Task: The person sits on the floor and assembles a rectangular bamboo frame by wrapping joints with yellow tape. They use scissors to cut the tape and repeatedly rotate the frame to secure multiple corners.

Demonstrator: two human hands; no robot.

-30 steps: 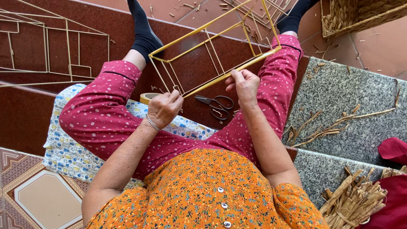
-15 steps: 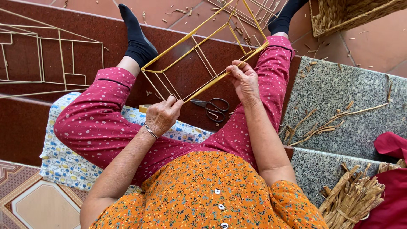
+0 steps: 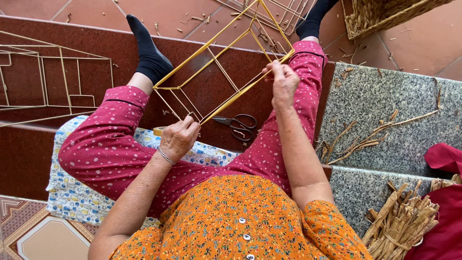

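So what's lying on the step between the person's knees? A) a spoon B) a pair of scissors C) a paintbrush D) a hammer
B: a pair of scissors with dark handles lies on the dark red step, just under the yellow wire frame that the left hand and the right hand are holding.

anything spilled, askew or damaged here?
Dry fibre scraps lie strewn over the granite step, with more bits on the red tiles. Scissors lie open between the legs. The yellow wire frame, held by left hand and right hand, looks intact.
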